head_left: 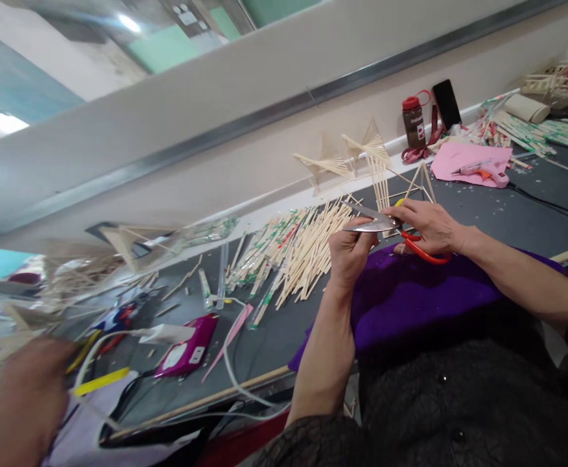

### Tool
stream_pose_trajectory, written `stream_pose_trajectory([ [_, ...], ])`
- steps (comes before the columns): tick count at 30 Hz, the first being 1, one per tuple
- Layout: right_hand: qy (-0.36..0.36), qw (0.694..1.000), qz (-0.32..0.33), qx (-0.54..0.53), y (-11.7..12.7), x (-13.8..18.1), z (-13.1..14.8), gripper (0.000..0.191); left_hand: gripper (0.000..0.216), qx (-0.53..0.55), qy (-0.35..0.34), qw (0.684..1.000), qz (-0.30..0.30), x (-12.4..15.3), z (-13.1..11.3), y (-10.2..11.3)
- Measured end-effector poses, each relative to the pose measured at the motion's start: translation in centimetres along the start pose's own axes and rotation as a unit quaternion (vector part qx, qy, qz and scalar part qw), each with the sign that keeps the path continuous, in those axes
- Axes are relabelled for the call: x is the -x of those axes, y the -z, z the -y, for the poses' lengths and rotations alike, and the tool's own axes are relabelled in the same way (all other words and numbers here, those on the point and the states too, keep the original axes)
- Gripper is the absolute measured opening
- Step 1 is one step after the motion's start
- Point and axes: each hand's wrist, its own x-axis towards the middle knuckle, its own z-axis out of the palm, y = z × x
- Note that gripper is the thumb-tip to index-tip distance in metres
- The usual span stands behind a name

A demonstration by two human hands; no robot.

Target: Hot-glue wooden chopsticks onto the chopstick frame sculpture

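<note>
My right hand (427, 227) is closed around a pair of scissors (378, 225) near the pivot and the orange-red handles. The blades stand apart and point left. My left hand (351, 250) is a fist right at the lower blade; whatever its fingers hold is hidden. Under both hands a purple cloth (410, 298) covers my lap and the table edge. Just beyond the hands rises a frame of thin wooden sticks (380, 178). A heap of loose wooden sticks (308, 253) lies left of my left hand.
Paper-wrapped chopsticks (264, 246) lie beside the heap. A glue gun (483, 170) rests on pink paper (452, 159), near a bottle (414, 123) and a phone (446, 104). White cables run past a magenta box (189, 347). Another person's blurred hand (26, 395) is at lower left.
</note>
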Motion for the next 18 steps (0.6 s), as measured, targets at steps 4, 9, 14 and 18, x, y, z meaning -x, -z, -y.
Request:
stream_pose_trajectory([
  [4,0.004,1.0,0.009,-0.02,0.2,0.0,-0.2,0.066,0.032,-0.014,-0.006,1.0,0.01,0.1,-0.1,0.0],
  [9,0.01,0.998,0.026,-0.05,0.5,0.0,-0.3,0.052,0.036,-0.02,-0.006,1.0,0.006,0.3,-0.4,-0.2],
  [14,-0.006,0.999,0.033,-0.035,0.8,0.0,0.3,0.048,0.042,-0.022,0.003,1.0,-0.01,0.3,-0.9,-0.5],
  [18,-0.023,0.999,0.049,-0.005,1.2,-0.1,0.8,0.047,0.04,-0.017,0.017,1.0,-0.02,0.4,-0.8,-0.7],
])
